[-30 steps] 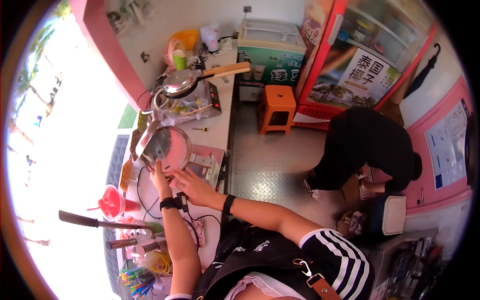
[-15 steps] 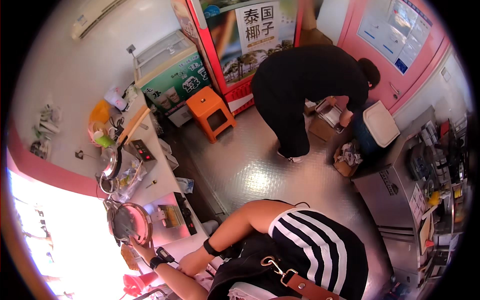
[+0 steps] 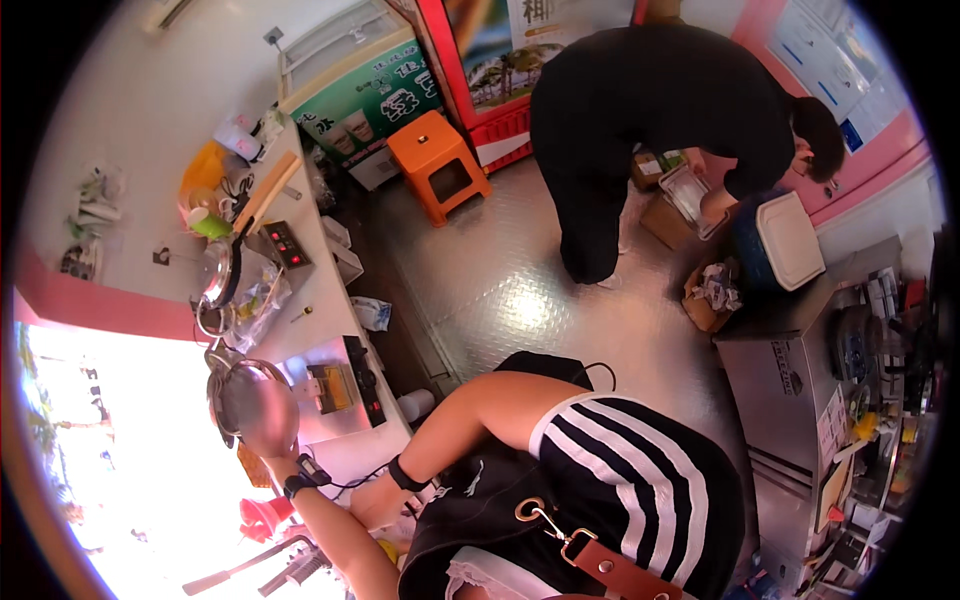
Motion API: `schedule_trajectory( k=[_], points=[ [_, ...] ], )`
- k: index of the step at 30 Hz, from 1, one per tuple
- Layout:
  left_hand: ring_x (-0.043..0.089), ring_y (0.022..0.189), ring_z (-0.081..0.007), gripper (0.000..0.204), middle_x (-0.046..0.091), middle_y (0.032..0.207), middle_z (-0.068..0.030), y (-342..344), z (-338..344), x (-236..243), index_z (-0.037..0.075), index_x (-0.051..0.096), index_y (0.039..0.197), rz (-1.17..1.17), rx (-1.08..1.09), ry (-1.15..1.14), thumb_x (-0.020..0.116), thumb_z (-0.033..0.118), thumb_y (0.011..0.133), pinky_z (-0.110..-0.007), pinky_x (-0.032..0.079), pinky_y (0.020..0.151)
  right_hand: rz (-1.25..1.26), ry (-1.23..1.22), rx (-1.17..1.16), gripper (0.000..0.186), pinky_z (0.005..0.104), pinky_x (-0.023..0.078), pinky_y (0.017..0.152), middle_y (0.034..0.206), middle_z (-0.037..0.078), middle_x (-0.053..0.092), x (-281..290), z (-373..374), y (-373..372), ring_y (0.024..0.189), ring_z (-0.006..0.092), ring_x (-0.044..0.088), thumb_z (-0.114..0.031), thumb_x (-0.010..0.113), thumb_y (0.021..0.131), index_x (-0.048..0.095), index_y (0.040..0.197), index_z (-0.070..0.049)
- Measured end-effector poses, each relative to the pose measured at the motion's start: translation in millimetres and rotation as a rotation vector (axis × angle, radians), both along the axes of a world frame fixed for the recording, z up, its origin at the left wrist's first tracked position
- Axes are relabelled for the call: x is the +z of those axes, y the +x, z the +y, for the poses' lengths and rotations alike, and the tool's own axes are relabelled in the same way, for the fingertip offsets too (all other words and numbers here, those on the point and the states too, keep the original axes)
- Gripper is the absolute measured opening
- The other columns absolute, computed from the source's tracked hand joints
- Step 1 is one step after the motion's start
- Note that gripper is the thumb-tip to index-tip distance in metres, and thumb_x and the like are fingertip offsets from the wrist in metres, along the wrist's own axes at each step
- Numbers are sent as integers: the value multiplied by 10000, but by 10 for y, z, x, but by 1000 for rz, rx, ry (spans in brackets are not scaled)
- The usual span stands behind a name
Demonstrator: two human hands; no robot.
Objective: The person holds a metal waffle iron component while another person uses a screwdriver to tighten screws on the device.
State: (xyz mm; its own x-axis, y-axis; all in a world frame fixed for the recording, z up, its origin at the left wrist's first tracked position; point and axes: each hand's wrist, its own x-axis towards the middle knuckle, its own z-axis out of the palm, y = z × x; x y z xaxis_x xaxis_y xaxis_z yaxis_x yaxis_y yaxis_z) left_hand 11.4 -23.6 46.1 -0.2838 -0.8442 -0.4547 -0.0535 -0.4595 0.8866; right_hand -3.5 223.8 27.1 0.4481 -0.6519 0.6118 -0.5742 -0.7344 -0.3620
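L hand at round metal-rimmed pan, R hand low on the counter side.
Bare L hand [image 3: 270,432], black device on wrist, overlaps the round metal-rimmed pan [image 3: 226,395] at the window end of the long pale counter [image 3: 325,325]; fingers blurred, can't tell if wide, narrow or gripping. Bare R hand [image 3: 374,502], black band on wrist, is nr a thin black cable [image 3: 352,484]; fingers unclear, can't tell what, if anything, it holds. Pan sits just beside a silver metal box-shaped appliance [image 3: 340,388] w/ dark front edge. Farther up: crumpled clear plastic bag [image 3: 262,318], black control panel w/ red lights [image 3: 287,245]. Red plastic cup-like item [image 3: 262,518] nr L forearm. Co-worker in black [image 3: 670,110] bends over w/ arms down nr a brown cardboard box [image 3: 668,222]; orange plastic stool [image 3: 425,150] stands on metal floor.
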Motion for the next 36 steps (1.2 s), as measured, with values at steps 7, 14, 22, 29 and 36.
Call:
schedule_trajectory(
  k=[7, 14, 22, 29, 36],
  points=[
    [604, 978, -284, 448, 582, 1045, -99, -29, 112, -106, 170, 550, 1058, 2, 65, 21, 680, 536, 834, -513, 478, 912, 240, 286, 50, 115, 406, 538, 689, 777, 103, 659, 824, 639, -837, 821, 289, 669, -155, 640, 761, 664, 814, -56],
    [617, 981, -296, 570, 585, 1115, -96, -155, 169, 91, 158, 562, 1216, 29, 92, 1, 727, 514, 804, -512, 491, 901, 50, -482, -79, 167, 323, 450, 507, 687, 68, 623, 2884, 1246, -1302, 643, 184, 585, -163, 678, 708, 656, 768, -9],
    [623, 913, -251, 659, 620, 1040, -86, -126, 84, -71, 116, 573, 1217, -65, 135, -9, 751, 549, 753, -466, 475, 872, 39, -432, 48, 209, 297, 426, 456, 652, 62, 590, 3180, 1245, -990, 607, 165, 561, -155, 670, 659, 651, 763, 25],
    [617, 937, -220, 770, 628, 1148, -87, -297, 283, -14, 71, 549, 1276, -54, 178, -79, 764, 566, 726, -422, 455, 864, 36, -298, 84, 248, 274, 404, 412, 622, 57, 561, 3111, 1050, -672, 576, 149, 540, -149, 663, 617, 647, 758, 55],
    [656, 867, -177, 407, 702, 991, -83, -332, 416, -7, -4, 652, 1099, 124, 348, -345, 763, 277, 827, -309, 500, 770, -165, 521, -198, 221, 366, 505, 611, 735, 136, 641, 1711, 359, -684, 635, 283, 637, -41, 604, 818, 667, 1029, -54]
  ],
)
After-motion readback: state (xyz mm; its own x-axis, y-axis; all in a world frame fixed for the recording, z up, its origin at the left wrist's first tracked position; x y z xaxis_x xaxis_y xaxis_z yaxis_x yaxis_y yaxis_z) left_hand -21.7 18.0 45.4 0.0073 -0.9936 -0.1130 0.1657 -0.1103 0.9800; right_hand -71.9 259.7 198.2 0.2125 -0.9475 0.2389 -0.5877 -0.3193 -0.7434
